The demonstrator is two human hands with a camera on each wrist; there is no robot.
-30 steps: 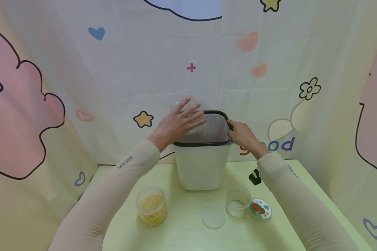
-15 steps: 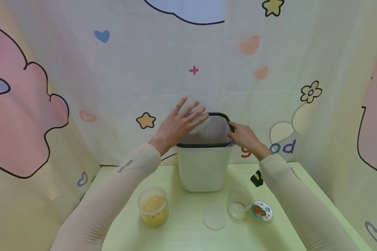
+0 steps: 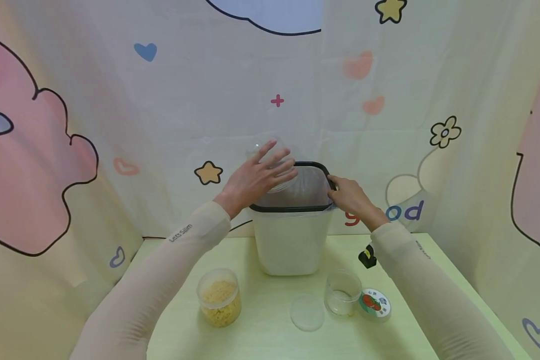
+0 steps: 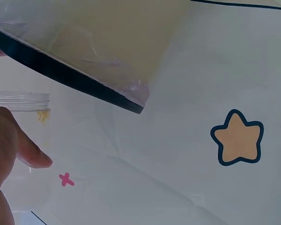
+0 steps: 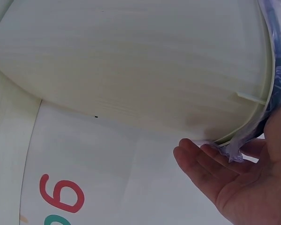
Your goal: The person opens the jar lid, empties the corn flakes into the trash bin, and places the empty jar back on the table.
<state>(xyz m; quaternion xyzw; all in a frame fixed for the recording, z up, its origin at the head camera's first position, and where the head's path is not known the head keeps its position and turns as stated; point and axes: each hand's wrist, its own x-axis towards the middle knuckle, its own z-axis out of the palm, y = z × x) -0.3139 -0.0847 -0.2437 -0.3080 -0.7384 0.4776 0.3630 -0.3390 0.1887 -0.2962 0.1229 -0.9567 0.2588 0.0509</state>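
My left hand [image 3: 261,175] holds a clear plastic jar [image 4: 42,133] over the bin's left side. In the left wrist view its threaded mouth points toward the bin, and a few yellow bits cling inside near the rim. The thumb lies against the jar wall. My right hand [image 3: 348,195] grips the right side of the black rim [image 3: 292,208] of the white bin [image 3: 290,245]. In the right wrist view the fingers [image 5: 196,164] reach under the rim, touching the edge of the plastic liner [image 5: 236,149]. The bin's bottom is hidden.
On the table in front of the bin stand a clear jar of yellow crumbs [image 3: 220,305] and another clear jar [image 3: 343,292]. Between them lies a translucent lid [image 3: 307,312]. A tomato-printed lid [image 3: 375,303] and a small black object [image 3: 367,257] are at the right.
The jar in my left hand tips one way and then back, its base showing again above the fingers. The right hand keeps its grip on the rim. The head view has shifted slightly.
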